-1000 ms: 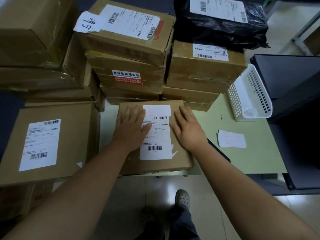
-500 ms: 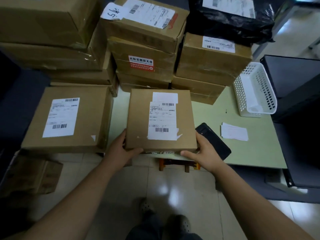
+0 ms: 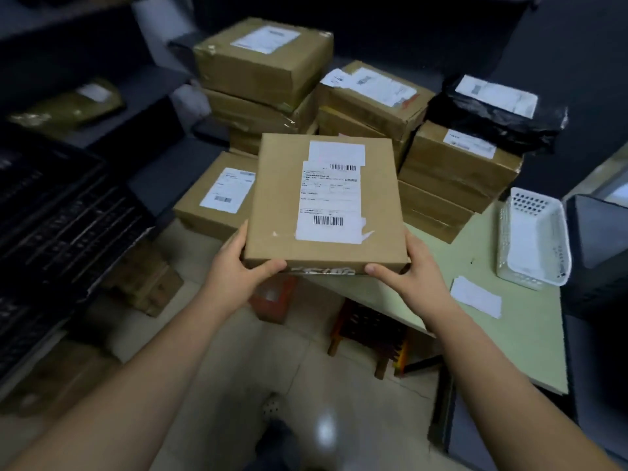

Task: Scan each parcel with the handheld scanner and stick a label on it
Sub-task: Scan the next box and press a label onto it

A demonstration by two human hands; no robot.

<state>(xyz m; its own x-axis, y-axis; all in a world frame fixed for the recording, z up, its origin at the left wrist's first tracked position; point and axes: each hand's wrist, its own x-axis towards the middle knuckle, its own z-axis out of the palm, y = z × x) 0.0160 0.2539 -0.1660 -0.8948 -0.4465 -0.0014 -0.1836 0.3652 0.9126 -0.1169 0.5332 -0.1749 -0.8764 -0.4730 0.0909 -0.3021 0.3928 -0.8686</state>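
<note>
I hold a flat brown cardboard parcel (image 3: 282, 198) in the air in front of me, above the near edge of the green table (image 3: 509, 334). A white shipping label (image 3: 331, 198) with two barcodes is stuck on its top. My left hand (image 3: 238, 273) grips its near left corner and my right hand (image 3: 407, 277) grips its near right corner, thumbs on the front edge. No handheld scanner shows in the head view.
Stacked cardboard parcels (image 3: 261, 62) and a black plastic-wrapped parcel (image 3: 492, 113) stand behind. Another labelled box (image 3: 210, 198) lies low at the left. A white basket (image 3: 533, 236) and a loose slip (image 3: 475, 295) lie on the table. Dark shelves (image 3: 61, 215) run along the left. A stool (image 3: 370, 334) stands under the table.
My hands went from pressing flat on the parcel's label to gripping its near corners, then lifted it off the table. My view swung left; the dark device beside the parcel is hidden now.
</note>
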